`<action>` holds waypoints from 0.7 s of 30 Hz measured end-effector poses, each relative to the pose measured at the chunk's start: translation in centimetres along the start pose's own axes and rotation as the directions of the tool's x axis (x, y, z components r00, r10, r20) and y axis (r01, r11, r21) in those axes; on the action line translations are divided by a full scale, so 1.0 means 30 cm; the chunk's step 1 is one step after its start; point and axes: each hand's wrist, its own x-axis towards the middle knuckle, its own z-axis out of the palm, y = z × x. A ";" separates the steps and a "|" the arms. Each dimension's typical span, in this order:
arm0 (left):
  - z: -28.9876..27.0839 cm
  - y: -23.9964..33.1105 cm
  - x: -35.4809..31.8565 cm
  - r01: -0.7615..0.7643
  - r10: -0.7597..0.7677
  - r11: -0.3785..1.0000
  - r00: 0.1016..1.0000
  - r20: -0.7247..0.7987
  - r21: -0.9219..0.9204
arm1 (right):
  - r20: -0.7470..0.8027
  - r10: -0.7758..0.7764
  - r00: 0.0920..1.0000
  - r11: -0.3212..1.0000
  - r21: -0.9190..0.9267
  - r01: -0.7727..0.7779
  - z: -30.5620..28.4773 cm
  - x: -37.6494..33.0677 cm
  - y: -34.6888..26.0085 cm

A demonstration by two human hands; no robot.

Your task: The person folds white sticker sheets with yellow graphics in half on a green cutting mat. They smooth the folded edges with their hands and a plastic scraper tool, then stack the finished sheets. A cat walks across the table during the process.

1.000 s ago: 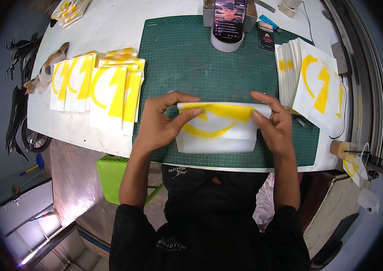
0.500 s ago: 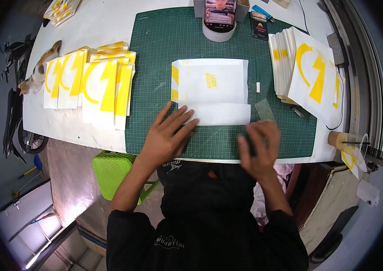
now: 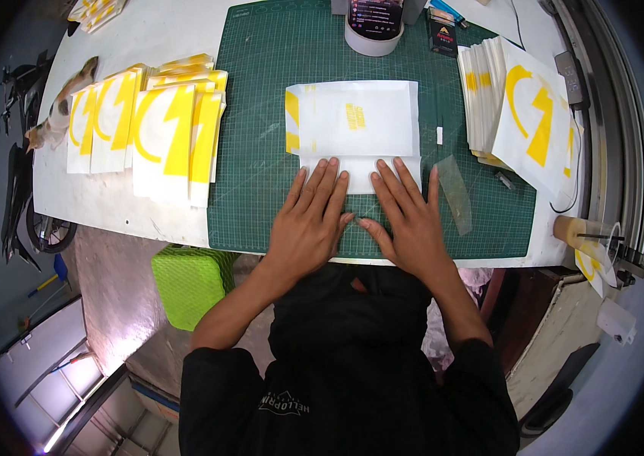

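Note:
A white paper sheet with yellow print [image 3: 382, 114] lies on the green cutting mat [image 3: 261, 83], its near edge folded over into a flap. Both hands rest on that flap with outstretched fingers. My left hand [image 3: 310, 209] presses on its left part, and my right hand [image 3: 409, 216] on its right part. Neither hand grips anything. Just right of my right hand lies a clear, thin rectangular strip [image 3: 455, 196] on the mat.
White-and-yellow paper bags [image 3: 162, 137] lie in overlapping stacks at the left; another stack [image 3: 519, 114] stands at the right. A phone [image 3: 375, 17] sits in a round white holder [image 3: 375, 42] at the back. A cat [image 3: 63, 106] lies by the left edge. A green stool [image 3: 189, 289] stands below.
My right hand has moved forward and left from the near side onto the flap. My left hand has slid right along it. The clear strip has turned and lies nearer me.

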 end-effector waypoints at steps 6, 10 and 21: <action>-0.014 0.006 0.009 -0.024 0.023 0.999 1.000 0.019 0.048 | -0.012 -0.004 1.000 1.000 -0.006 0.004 -0.002 0.000 0.006; -0.016 0.014 0.015 -0.032 0.030 0.997 0.999 0.022 0.064 | -0.040 -0.038 0.998 0.999 0.033 0.039 0.001 -0.019 0.003; -0.005 -0.007 0.001 -0.051 0.052 0.997 0.998 0.029 -0.060 | -0.040 -0.047 0.998 0.994 0.100 0.051 0.005 -0.021 0.003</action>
